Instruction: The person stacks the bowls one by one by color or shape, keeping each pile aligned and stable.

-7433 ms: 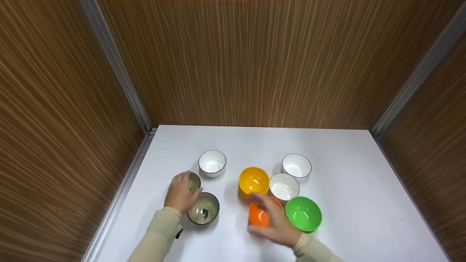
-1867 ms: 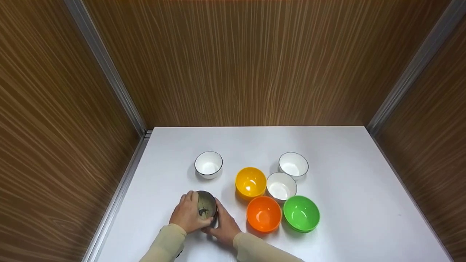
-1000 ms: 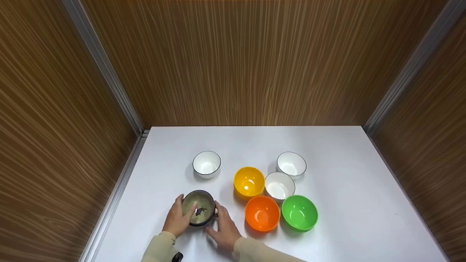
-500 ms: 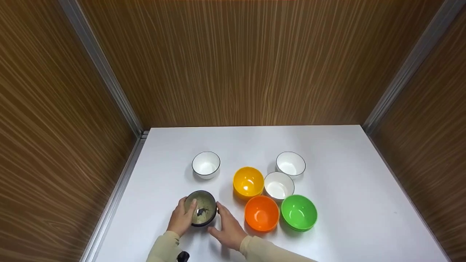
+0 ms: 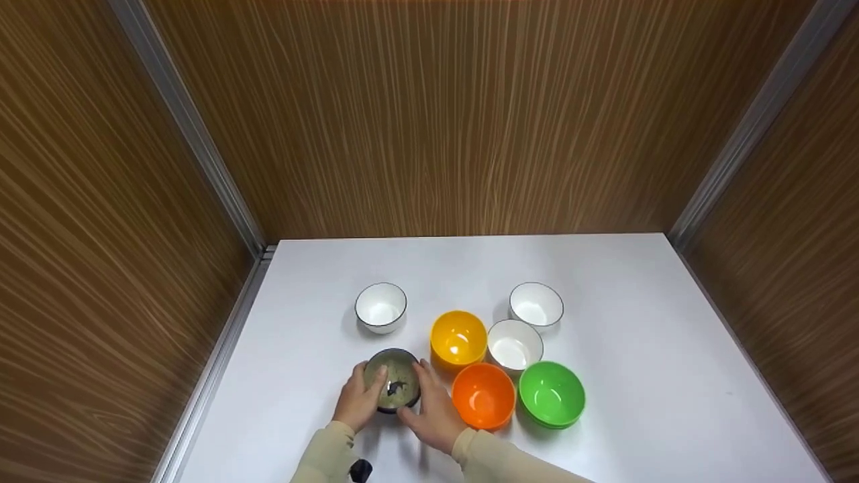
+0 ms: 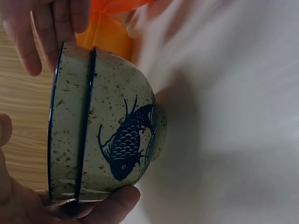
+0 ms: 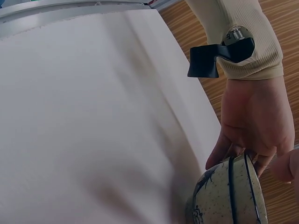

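The left hand [image 5: 359, 402] is curled round the left side of the speckled bowls [image 5: 393, 388], with the thumb over the rim and the fingers against the wall. In the left wrist view two such bowls [image 6: 105, 144] are seen nested, one inside the other, with a blue fish painted on the outer one; a thumb [image 6: 112, 203] is pressed under the outer wall. The right hand [image 5: 435, 409] is laid against the right side of the same stack, its fingers bent round the wall. In the right wrist view the left hand [image 7: 254, 123] is seen gripping the stack [image 7: 229, 193] at its rim, and a black clip [image 7: 219, 58] is worn on the beige sleeve [image 7: 243, 37] above it.

The stack is held low over the white table [image 5: 644, 376], towards its near left part; whether it is touching the surface cannot be told.

Just right of the right hand an orange bowl [image 5: 483, 396] is found, and beside that a green bowl [image 5: 551, 394]. Behind the orange one a yellow bowl [image 5: 458, 337] and a white bowl [image 5: 515, 344] are set side by side, close together. Another white bowl [image 5: 536, 305] stands farther back on the right, and a third white bowl [image 5: 380, 306] stands apart on the left, behind the stack. The table is enclosed by wood-grain walls [image 5: 456, 114].
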